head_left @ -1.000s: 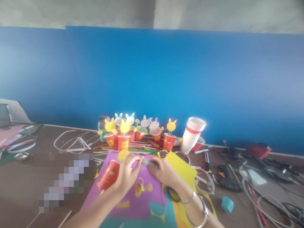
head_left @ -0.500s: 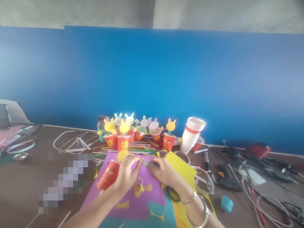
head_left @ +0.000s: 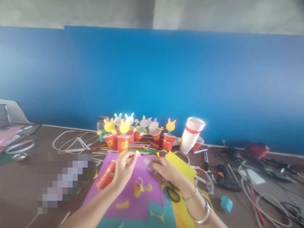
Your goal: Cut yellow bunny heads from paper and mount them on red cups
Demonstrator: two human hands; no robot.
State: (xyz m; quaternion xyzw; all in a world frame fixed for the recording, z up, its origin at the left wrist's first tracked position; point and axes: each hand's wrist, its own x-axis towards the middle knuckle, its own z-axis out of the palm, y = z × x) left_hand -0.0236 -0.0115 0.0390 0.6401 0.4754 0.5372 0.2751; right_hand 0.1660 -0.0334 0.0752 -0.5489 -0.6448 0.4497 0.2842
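Note:
My left hand (head_left: pixel 123 169) is closed round a red paper cup (head_left: pixel 106 178) lying tilted over the purple sheet (head_left: pixel 142 204). Its fingertips pinch a yellow paper disc (head_left: pixel 123 154) at the cup's top. My right hand (head_left: pixel 165 170), bracelets on its wrist, is closed on a short grey stick (head_left: pixel 148 162) whose tip points left toward the disc. A small gap separates the two hands. Yellow paper cut-outs (head_left: pixel 140 187) lie on the purple sheet just below the hands.
Behind the hands stands a row of decorated red cups (head_left: pixel 140 133), with loose coloured sticks (head_left: pixel 140 146) and a stack of white cups (head_left: pixel 192 134). Yellow sheet (head_left: pixel 181 164) and black scissors (head_left: pixel 172 193) are beside my right wrist. Cables, a glue gun (head_left: pixel 228 179) and tape (head_left: pixel 226 203) lie to the right.
The hands have drawn slightly apart. My right hand has pulled the grey stick back from the disc, and my left hand has turned the cup and lifted the disc a little.

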